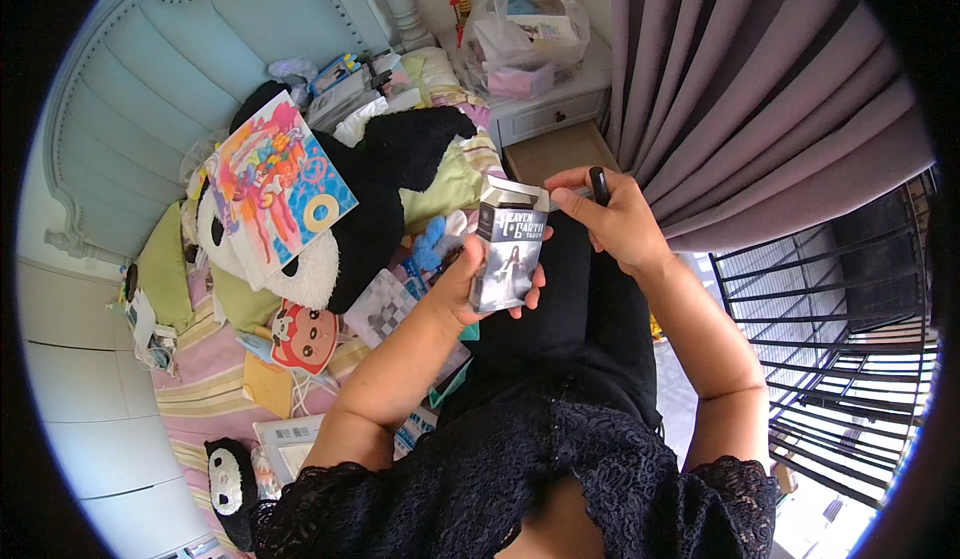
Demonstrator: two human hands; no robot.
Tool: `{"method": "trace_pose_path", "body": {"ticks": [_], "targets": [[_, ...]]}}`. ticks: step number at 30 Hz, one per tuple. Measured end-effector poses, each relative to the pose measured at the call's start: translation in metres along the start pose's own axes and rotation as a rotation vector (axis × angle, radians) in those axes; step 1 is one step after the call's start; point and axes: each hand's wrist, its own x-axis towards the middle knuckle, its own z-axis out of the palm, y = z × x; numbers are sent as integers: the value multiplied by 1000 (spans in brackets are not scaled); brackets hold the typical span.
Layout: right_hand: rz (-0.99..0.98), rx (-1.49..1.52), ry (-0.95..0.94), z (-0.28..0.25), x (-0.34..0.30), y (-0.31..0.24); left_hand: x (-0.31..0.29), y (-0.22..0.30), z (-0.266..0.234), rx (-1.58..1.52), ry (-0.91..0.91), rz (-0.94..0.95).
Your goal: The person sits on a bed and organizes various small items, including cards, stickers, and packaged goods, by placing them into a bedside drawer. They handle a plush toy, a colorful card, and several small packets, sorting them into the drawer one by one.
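Observation:
My left hand [462,281] is wrapped round a small grey-and-white card box [508,259] with a standing figure on its front, held upright above my lap. The box's top flap looks raised. At its upper right corner, my right hand [622,221] has thumb and forefinger close to the flap. A short black stick-like thing [599,186] is gripped in the same hand and pokes up between the fingers; its kind does not show. Whether the right fingertips touch the flap I cannot tell.
A bed with a striped cover [190,404] lies to my left, strewn with a large black-and-white plush [385,174], a colourful picture sheet [280,184] and a red cartoon-face item [304,336]. A nightstand [555,114] bears a plastic bag [530,34]. A black wire cage [830,309] stands right.

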Motion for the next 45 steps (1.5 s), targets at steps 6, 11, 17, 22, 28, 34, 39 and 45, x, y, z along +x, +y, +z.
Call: {"method": "trace_pose_path", "body": {"ticks": [6, 11, 17, 22, 28, 34, 39, 45], "targets": [[142, 160, -17, 6, 1, 7, 13, 1, 4, 1092, 647, 247], [193, 250, 24, 8, 6, 31, 18, 1, 16, 922, 519, 379], [220, 432, 0, -3, 13, 46, 11, 9, 15, 460, 574, 57], [235, 254, -14, 11, 8, 43, 17, 0, 3, 417, 634, 242], [102, 200, 97, 28, 14, 51, 23, 2, -1, 490, 739, 195], [199, 60, 68, 19, 51, 56, 44, 11, -27, 378, 770, 152], [246, -259, 525, -51, 189, 26, 67, 26, -42, 448, 827, 26], [-390, -945, 569, -139, 384, 5, 71, 15, -77, 444, 791, -168]]}}
